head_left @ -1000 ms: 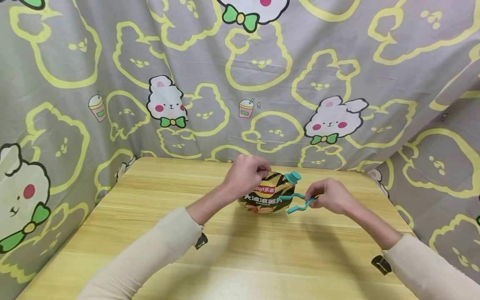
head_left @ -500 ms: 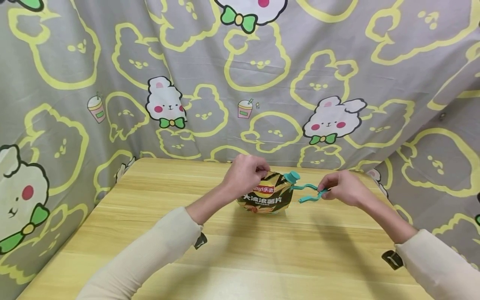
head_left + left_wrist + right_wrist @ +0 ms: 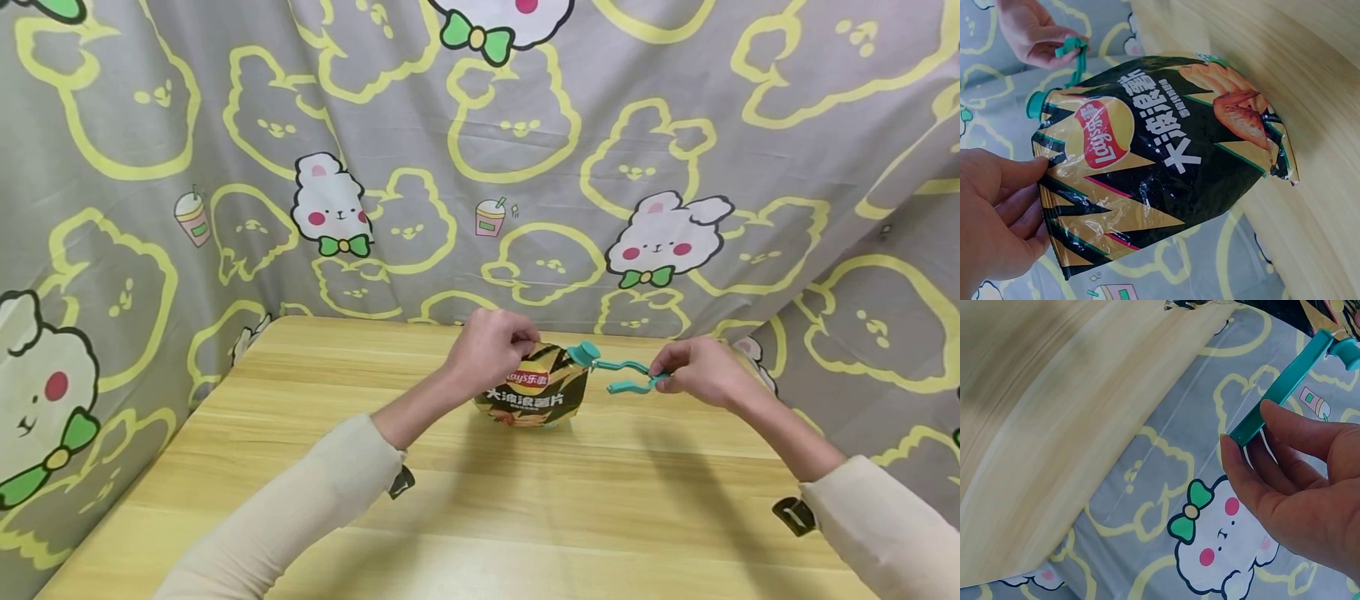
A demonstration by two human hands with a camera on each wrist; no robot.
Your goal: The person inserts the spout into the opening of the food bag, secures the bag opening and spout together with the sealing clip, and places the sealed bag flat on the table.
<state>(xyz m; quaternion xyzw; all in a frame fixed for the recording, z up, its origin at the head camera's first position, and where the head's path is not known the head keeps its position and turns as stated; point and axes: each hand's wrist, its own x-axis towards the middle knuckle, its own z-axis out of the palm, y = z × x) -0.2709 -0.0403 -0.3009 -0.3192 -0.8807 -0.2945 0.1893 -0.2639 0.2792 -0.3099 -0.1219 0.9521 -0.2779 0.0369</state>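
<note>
Teal clip [image 3: 1286, 380] in right grip [image 3: 699, 372]; left grip [image 3: 487, 348] pinches black-gold bag [image 3: 1154, 169].

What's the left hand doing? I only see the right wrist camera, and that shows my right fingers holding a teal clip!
Observer: The left hand is pinching the top edge of a chip bag.
Operator: Ooh, chips! What's printed near the bottom of the front?
Observer: The left wrist view shows a chicken wing picture there.
Operator: Yum! And the teal clip looks like one strip to me. Is it?
Observer: No, the head view shows two prongs: an upper prong and a lower prong, spread apart.
</note>
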